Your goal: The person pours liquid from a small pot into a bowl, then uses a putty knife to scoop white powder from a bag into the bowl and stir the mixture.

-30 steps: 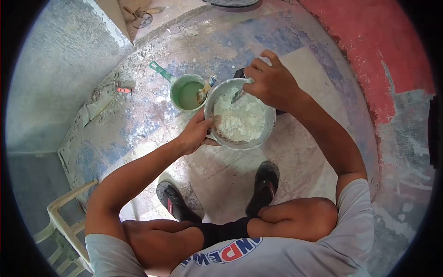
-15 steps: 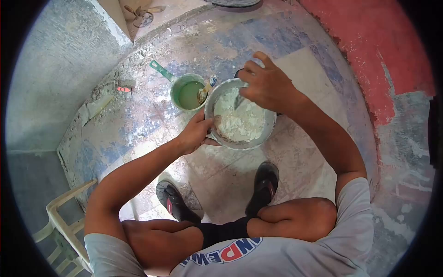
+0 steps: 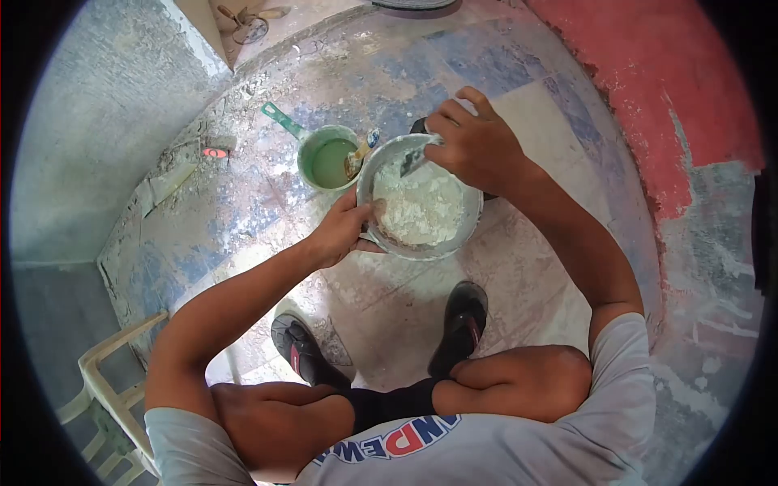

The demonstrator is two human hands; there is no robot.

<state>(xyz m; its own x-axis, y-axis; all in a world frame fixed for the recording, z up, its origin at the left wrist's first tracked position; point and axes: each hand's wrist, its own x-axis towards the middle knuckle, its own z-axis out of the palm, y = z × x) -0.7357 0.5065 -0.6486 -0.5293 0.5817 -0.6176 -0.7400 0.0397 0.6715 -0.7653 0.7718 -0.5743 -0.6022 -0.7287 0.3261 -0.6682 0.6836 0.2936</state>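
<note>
My left hand (image 3: 344,230) grips the near-left side of a round, whitish bowl (image 3: 473,212), thumb at the rim and fingers beneath. Pale white powder or paste (image 3: 420,212) lies in lumps inside it. Over the far-right rim, my right hand (image 3: 476,144) is closed round a putty knife. The knife's grey blade (image 3: 412,162) angles down into the bowl near its far-left wall; the handle is hidden by my fingers. Beside the bowl on the left stands a green dipper (image 3: 284,120) with cloudy liquid. A tan and blue object (image 3: 361,154) leans on the dipper's right rim.
A dark object, mostly covered, sits behind the bowl. At far left are a trowel (image 3: 235,16) and a small red item (image 3: 215,152) on the dusty floor. A plastic chair (image 3: 121,340) stands at lower left. My feet in flip-flops (image 3: 466,312) are below the bowl.
The putty knife's blade has shifted left and toward the bowl's far wall, and more of it shows. My right hand has tilted slightly. My left hand keeps its hold on the bowl.
</note>
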